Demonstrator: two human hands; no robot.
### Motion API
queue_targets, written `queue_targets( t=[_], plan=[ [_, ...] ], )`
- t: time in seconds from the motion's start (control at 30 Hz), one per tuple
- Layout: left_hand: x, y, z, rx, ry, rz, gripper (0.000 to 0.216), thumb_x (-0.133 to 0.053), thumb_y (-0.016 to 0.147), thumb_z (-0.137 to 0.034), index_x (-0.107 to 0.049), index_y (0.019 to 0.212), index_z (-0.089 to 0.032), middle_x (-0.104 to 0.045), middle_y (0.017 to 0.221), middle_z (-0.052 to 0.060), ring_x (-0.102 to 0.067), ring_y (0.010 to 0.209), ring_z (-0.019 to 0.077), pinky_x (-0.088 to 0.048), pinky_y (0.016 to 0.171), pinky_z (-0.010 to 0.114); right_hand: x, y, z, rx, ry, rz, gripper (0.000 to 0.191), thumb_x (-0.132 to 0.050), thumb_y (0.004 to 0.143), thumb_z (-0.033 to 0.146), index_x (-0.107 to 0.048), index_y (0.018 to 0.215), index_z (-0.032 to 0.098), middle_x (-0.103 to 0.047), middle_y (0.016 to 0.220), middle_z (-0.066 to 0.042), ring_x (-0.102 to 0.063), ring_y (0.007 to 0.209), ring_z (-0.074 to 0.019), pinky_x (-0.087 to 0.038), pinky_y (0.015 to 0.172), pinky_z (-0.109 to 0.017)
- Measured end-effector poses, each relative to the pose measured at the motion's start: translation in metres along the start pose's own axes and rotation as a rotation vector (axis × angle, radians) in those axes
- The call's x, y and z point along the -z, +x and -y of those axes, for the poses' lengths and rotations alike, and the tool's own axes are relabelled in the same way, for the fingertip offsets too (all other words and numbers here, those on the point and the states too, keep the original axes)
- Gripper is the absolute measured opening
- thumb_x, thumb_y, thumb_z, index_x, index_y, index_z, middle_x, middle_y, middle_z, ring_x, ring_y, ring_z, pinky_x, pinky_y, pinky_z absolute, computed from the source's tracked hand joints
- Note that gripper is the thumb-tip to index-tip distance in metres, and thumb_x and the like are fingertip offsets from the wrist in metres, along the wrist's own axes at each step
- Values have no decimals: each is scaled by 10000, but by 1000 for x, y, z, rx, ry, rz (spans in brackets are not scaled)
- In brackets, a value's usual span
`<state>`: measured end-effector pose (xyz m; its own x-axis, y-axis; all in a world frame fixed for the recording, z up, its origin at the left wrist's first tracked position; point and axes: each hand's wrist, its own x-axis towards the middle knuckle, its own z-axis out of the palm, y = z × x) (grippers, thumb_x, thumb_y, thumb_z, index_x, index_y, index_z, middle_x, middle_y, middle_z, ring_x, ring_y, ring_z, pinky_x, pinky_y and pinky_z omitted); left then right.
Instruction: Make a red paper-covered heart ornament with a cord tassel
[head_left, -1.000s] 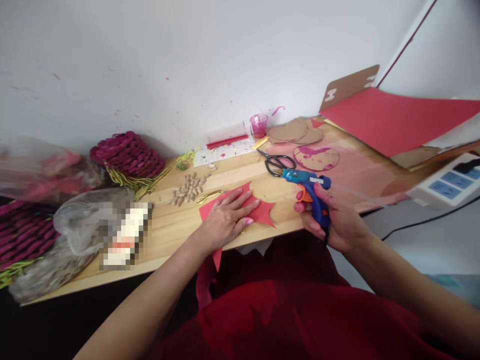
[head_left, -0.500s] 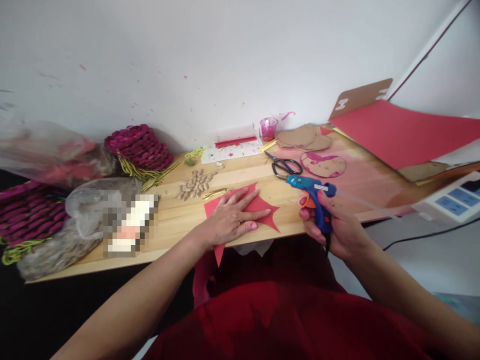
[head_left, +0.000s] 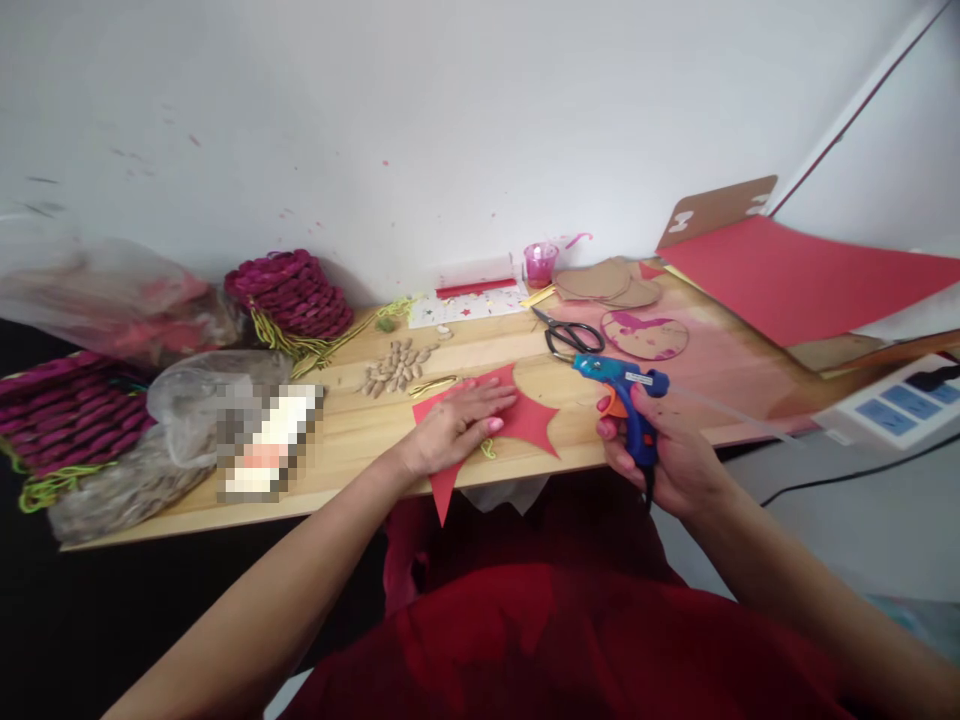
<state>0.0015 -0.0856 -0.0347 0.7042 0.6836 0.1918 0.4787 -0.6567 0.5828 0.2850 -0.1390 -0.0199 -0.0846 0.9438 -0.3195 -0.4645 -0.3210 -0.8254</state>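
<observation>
My left hand [head_left: 457, 422] lies flat on a red paper cutout [head_left: 530, 415] with pointed corners, its fingers stretched out and pointing right. A small loop of yellow-green yarn [head_left: 488, 449] shows on the paper beside the thumb. One paper point hangs over the table's front edge. In my right hand [head_left: 664, 455] is a blue hot glue gun [head_left: 637, 415], gripped by its handle, fingers near the orange trigger. A clear glue stick [head_left: 739, 415] sticks out of its back. The nozzle points left, close to black-handled scissors [head_left: 581, 337].
Pistachio-like shells [head_left: 396, 368] lie left of the paper. Purple woven pieces [head_left: 289, 295] and plastic bags [head_left: 202, 410] fill the left side. Behind stand a pink cup [head_left: 540, 264] and cardboard shapes [head_left: 607, 283]. Red sheets [head_left: 817, 280] and a power strip [head_left: 900, 405] are at right.
My left hand has shifted left on the red paper, its fingers now closer together, and the yarn loop has come into sight. My right hand still holds the glue gun in nearly the same place.
</observation>
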Motion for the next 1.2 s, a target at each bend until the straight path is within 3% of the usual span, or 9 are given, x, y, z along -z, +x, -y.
queue_targets(
  t=[0.17,0.3,0.47,0.67,0.87,1.03,1.2],
  plan=[
    [-4,5,-12,18,293,152,565,-299,1077,-470,-292,1594,-244,-296,1653,57,-215,1555,207,-98,1279,483,-2,-2,2,-15,-2,0,499,-844,641,588,-599,778,176,-638,632,11,-474,368,-74,-301,296,-171],
    [-2,7,-17,19,349,221,551,-300,1068,-506,-314,1584,-314,-226,1681,33,-133,1573,226,-103,1270,496,-3,-2,3,-13,-2,17,484,-834,659,584,-578,755,185,-635,623,15,-475,372,-73,-292,294,-172],
    [-1,4,-17,-6,354,220,510,-298,1061,-528,-381,1545,-393,-122,1703,27,-115,1576,266,-86,1255,544,-2,0,2,-25,1,26,484,-829,660,597,-570,758,200,-637,623,26,-467,369,-77,-284,289,-182],
    [-3,4,-13,-12,291,196,501,-392,1033,-551,-434,1513,-414,-152,1700,8,-164,1564,317,-97,1246,584,0,0,1,-14,14,51,467,-796,708,596,-581,788,189,-638,646,26,-460,365,-64,-269,306,-172],
    [2,1,-14,14,225,186,423,-345,1056,-513,-511,1442,-462,-156,1696,-48,-138,1569,312,-98,1248,604,5,-2,5,27,-1,63,447,-790,724,579,-595,830,190,-638,651,22,-473,374,-73,-259,310,-173],
    [2,0,-13,26,205,175,487,-259,1079,-471,-360,1548,-391,-169,1692,-15,-135,1572,263,-78,1265,566,10,-6,17,64,-16,76,445,-761,748,568,-657,927,175,-633,682,14,-506,432,-88,-300,328,-185],
    [-1,0,-9,-20,281,187,490,-348,1060,-489,-380,1540,-395,-159,1693,-3,-117,1572,302,-69,1253,595,10,-8,25,89,-22,78,368,-683,816,545,-636,886,186,-648,708,-10,-518,455,-109,-321,360,-208]
  ],
)
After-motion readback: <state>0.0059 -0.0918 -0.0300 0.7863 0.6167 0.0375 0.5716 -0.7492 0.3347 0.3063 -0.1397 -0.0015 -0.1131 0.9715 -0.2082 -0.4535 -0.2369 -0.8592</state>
